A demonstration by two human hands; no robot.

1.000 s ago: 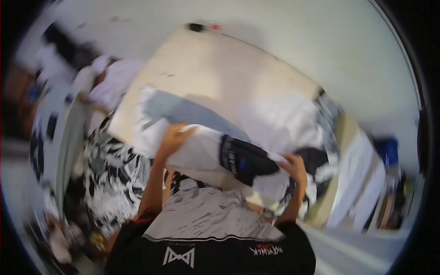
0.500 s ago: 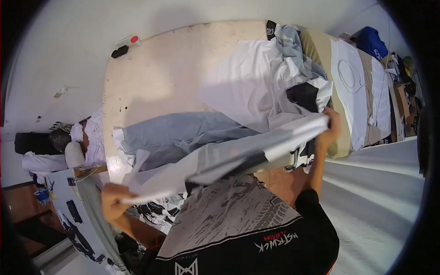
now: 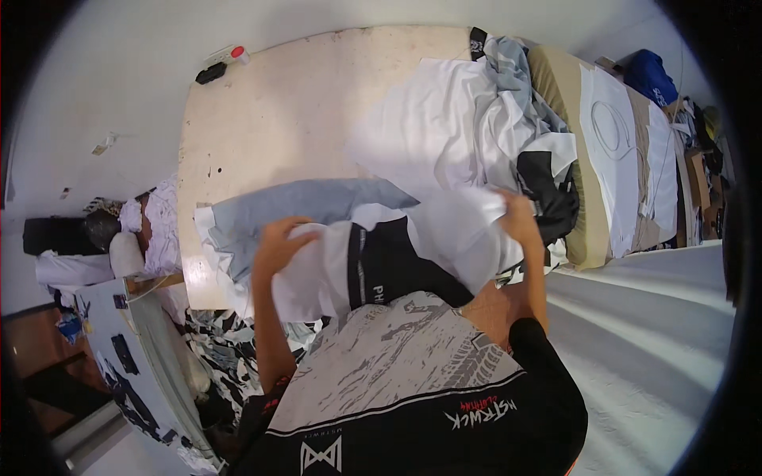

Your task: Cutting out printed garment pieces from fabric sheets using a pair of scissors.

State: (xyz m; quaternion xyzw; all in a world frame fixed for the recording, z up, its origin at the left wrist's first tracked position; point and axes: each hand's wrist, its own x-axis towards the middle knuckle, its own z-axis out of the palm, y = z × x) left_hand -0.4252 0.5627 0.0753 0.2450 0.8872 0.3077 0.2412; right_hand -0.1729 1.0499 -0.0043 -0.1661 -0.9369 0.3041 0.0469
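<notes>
"What are the hands doing?"
"We see the right hand (image 3: pixel 520 218) pinching the right end of a white cloth with a black panel (image 3: pixel 390 262). The left hand (image 3: pixel 279 247) touches its left end; we cannot tell whether it grips."
"And where's the cloth?"
"In front of us, at the pale table (image 3: pixel 274 131)'s near edge, grey fabric (image 3: pixel 305 202) just beyond."
</notes>
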